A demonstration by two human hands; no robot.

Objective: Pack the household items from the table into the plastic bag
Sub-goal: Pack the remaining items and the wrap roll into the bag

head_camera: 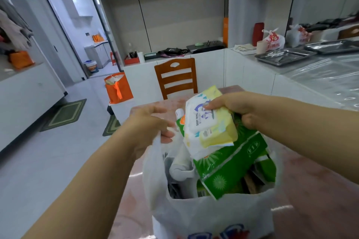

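Right hand (236, 109) grips wipes pack (208, 122); bag (213, 213) bottom cut off.

Two bare forearms reach in from the lower corners, with no sleeve showing on either arm as far up as one can see. The left hand (150, 124) has no ring, and its wrist has no watch or band. The right hand (236, 109) is likewise unadorned, wrist plain. Fingernails look short and unpainted where they show. No gloves on either.
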